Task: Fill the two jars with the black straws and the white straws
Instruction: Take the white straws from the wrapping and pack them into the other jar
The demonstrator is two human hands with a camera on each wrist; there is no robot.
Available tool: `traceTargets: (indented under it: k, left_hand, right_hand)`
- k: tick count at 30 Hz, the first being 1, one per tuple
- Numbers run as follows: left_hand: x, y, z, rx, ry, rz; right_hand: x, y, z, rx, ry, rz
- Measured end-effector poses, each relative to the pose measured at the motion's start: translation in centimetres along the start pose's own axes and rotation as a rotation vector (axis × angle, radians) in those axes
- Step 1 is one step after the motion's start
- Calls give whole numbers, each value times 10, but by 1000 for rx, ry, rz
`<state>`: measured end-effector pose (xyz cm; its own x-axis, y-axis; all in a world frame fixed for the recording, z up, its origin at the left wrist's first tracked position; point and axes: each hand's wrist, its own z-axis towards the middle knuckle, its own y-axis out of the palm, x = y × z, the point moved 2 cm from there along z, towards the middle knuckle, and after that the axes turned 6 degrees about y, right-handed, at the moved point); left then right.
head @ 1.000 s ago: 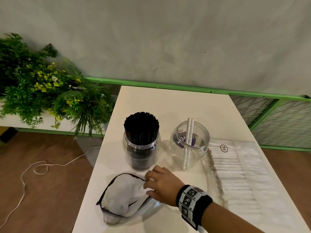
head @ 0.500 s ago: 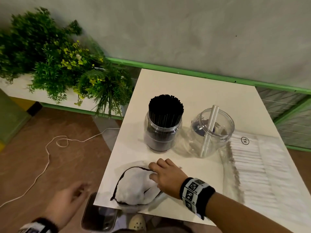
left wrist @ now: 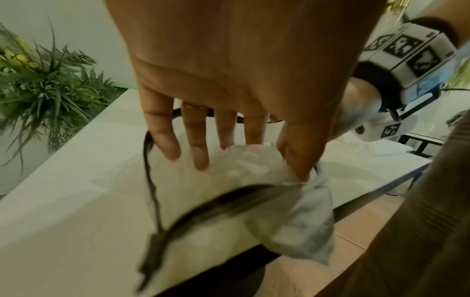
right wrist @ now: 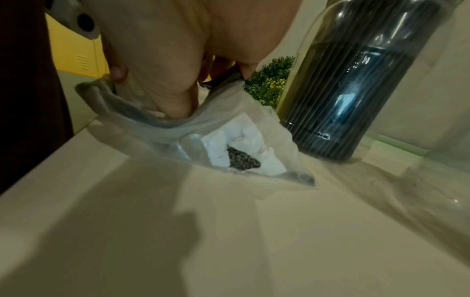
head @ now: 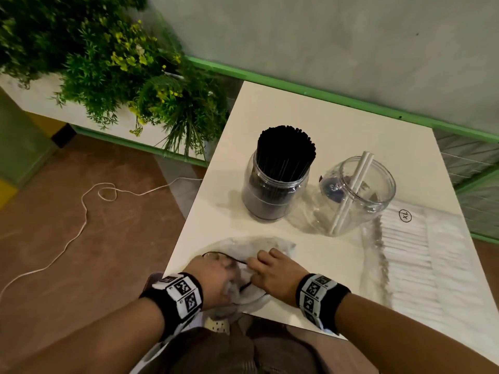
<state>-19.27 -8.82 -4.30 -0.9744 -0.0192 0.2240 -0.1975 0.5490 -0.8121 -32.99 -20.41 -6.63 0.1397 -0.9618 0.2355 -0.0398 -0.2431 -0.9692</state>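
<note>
A clear jar packed with black straws (head: 278, 179) stands mid-table, also close up in the right wrist view (right wrist: 356, 100). To its right a second clear jar (head: 378, 201) holds two white straws (head: 351, 195). A flat pack of white straws (head: 421, 255) lies at the right. At the table's near edge lies an empty clear plastic bag with a black rim (head: 259, 245). My left hand (head: 213, 279) holds the bag (left wrist: 229, 201) between thumb and fingers (left wrist: 198, 158). My right hand (head: 272, 271) pinches the bag's rim (right wrist: 241, 144) beside it.
The white table (head: 337, 122) is narrow, and the bag overhangs its near edge. Green plants (head: 108, 63) stand off the left side. A green rail (head: 324, 95) runs behind the table. A white cord (head: 81, 211) lies on the brown floor.
My left hand has come up from below the table edge onto the bag. My right hand stays on the bag. The view has tilted down and closer.
</note>
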Motion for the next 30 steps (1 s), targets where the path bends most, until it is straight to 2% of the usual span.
traceTargets:
  k: [6,11,15,20,24,27,30]
  left_hand:
    - [-16,4,3,60,-101,100]
    - [-15,15,5,108,-71,37]
    - [-16,15,3,130,-73,60]
    - [-23,10,-9,109,-125,156]
    - [-37,2,-19,122,-233,124]
    - [-44,-3,-20,127,-287,88]
    - [-46,-5,-15,151,-295,19]
  right_hand:
    - [-1,-6,6,-149,2,43]
    - [-7,-20,37,-164,147,180]
    - [-11,-7,52,-277,221,202]
    - [5,-6,46,-389,266,245]
    - [28,-18,35,-339,290,295]
    - [43,-25,29,-293,368,404]
    - [55,-40,25,-157,474,539]
